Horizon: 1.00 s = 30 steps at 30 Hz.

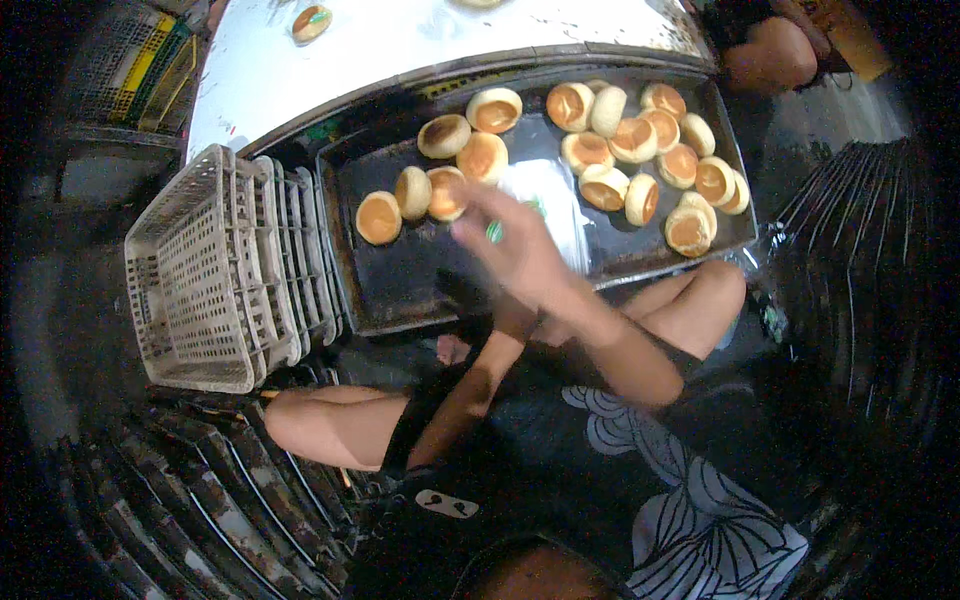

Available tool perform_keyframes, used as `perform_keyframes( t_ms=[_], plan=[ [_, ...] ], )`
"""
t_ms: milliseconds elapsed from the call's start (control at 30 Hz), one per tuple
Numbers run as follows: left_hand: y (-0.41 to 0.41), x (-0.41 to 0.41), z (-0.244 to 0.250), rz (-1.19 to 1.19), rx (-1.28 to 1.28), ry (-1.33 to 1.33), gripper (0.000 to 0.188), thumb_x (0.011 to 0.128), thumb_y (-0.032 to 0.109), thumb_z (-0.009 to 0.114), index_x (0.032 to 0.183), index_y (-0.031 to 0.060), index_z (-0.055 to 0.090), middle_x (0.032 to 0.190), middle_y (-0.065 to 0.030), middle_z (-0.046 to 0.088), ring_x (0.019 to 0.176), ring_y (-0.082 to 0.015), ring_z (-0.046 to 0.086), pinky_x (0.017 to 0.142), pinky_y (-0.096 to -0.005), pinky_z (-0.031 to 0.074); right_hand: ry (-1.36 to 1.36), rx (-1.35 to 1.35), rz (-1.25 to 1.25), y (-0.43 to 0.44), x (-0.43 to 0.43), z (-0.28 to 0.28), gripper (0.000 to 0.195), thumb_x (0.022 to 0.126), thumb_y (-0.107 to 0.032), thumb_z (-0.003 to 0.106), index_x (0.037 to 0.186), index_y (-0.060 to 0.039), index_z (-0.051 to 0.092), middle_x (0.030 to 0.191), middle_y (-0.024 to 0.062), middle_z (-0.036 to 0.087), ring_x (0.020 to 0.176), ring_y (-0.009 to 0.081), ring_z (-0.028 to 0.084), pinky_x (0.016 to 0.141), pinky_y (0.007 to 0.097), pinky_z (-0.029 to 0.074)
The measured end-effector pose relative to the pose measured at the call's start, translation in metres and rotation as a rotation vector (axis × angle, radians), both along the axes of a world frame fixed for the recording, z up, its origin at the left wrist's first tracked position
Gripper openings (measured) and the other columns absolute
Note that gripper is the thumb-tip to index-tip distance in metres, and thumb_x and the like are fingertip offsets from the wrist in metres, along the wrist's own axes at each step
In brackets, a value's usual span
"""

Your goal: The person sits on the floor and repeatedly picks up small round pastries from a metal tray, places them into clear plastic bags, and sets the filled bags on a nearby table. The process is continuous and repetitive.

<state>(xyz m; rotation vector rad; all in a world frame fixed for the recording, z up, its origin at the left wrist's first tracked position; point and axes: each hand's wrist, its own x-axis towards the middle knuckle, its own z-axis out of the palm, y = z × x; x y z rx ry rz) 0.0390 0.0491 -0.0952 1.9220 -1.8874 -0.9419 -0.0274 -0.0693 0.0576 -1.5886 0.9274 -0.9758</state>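
Observation:
My right hand (514, 236) is blurred over the middle of a dark metal baking tray (405, 289), its fingertips near a round browned bun (446, 193). A small green mark (493, 231) shows at its fingers; whether it holds something is unclear. Under my right forearm, my left hand (516, 319) lies in shadow, mostly hidden. Beside the right hand, a stack of clear plastic bags (551, 199) with green print rests in the tray. Several loose buns (482, 157) lie to its left, and a larger group of buns (634, 140) fills the right side.
Stacked pale plastic crates (199, 262) stand left of the tray. Beyond it is a white tabletop (390, 37) bearing a bun with a green mark (311, 25). Dark stacked trays (217, 480) sit at lower left. Another person's knee (780, 52) shows at upper right.

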Motion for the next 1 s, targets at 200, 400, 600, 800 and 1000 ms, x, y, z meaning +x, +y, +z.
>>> perform_keyframes(
  t_ms=[200,400,600,800,1000],
  plan=[
    [-0.015,0.043,0.011,-0.262,0.115,-0.164,0.020,0.079,0.018,0.053,0.090,0.0048,0.063,0.086,-0.0133,0.063,0.082,-0.0294,0.060,0.071,-0.0371,0.047,0.199,0.635,0.145,0.127,-0.075,-0.124,0.021,0.082,-0.022,0.055,0.081,-0.0011,0.055,0.069,0.0169,0.057,0.062,0.0301,0.054,0.061,0.0366,0.043],
    [-0.025,0.004,0.067,-0.063,0.014,0.407,0.016,0.076,0.012,0.059,0.089,0.0026,0.064,0.088,-0.0135,0.062,0.080,-0.0259,0.060,0.072,-0.0324,0.047,0.475,0.251,-0.261,0.121,-0.071,-0.108,0.014,0.085,-0.015,0.049,0.093,-0.0041,0.053,0.057,0.0075,0.053,0.054,0.0208,0.054,0.055,0.0325,0.044],
    [-0.010,-0.012,0.097,0.049,-0.125,0.590,0.021,0.073,0.000,0.058,0.093,0.0023,0.063,0.089,-0.0100,0.060,0.081,-0.0197,0.057,0.074,-0.0282,0.045,-0.836,1.208,-0.219,0.081,-0.072,-0.109,0.037,0.090,-0.025,0.041,0.123,-0.0074,0.040,0.092,0.0087,0.056,0.083,0.0174,0.056,0.070,0.0281,0.048],
    [-0.005,-0.004,0.073,0.720,0.015,1.817,0.057,0.084,0.010,0.047,0.133,0.0129,0.018,0.124,-0.0105,0.039,0.113,-0.0224,0.039,0.087,-0.0343,0.041,-1.357,1.181,-0.022,0.074,-0.024,-0.082,0.055,0.088,-0.037,0.041,0.132,-0.0079,0.027,0.127,0.0186,0.038,0.116,0.0266,0.040,0.097,0.0399,0.033],
    [0.010,0.064,0.037,0.986,0.005,1.469,0.032,0.086,0.016,0.051,0.116,0.0124,0.043,0.094,-0.0057,0.053,0.089,-0.0207,0.051,0.086,-0.0383,0.043,0.564,0.439,-0.115,0.009,-0.073,-0.088,0.057,0.076,-0.028,0.062,0.120,0.0009,0.042,0.119,0.0200,0.047,0.115,0.0305,0.042,0.096,0.0381,0.031]
  ],
)
